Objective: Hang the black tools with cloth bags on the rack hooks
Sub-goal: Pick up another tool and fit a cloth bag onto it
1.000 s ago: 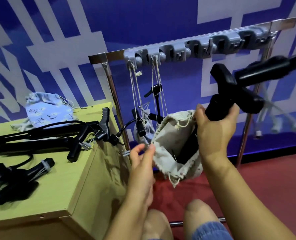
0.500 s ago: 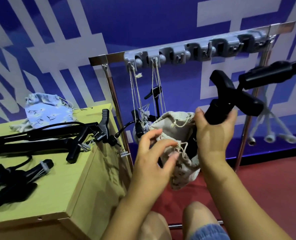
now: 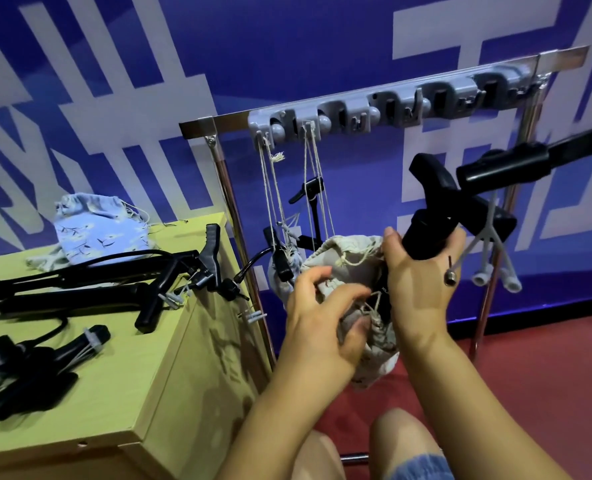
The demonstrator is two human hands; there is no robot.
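- The yellow-green cabinet (image 3: 170,372) on the left serves as a staging surface: several black tools (image 3: 90,289) lie across its top, apparently waiting their turn, with a blue patterned bag (image 3: 102,233) at the back near the wall.
- Just right of the cabinet edge, two bagged tools (image 3: 284,268) already hang by their drawstrings from the leftmost hooks of the grey hook rail (image 3: 384,105), so the hooks further right look free for the next one.
- The left hand (image 3: 322,327) has its fingers curled on the beige cloth bag (image 3: 353,271), pinching the fabric near the drawstring; this probably gathers the bag's mouth so that a loop of cord can be found.
- The right hand (image 3: 415,285) is clenched round the black tool's handle (image 3: 426,233), holding it up in front of the rack, lower end inside the bag, so the bag stays on while the left hand works.
- The tool's long black arm (image 3: 529,161) sticks out to the right, below the rail, touching no hook.
- The step in hand seems to be closing the bag; hanging is not yet done.
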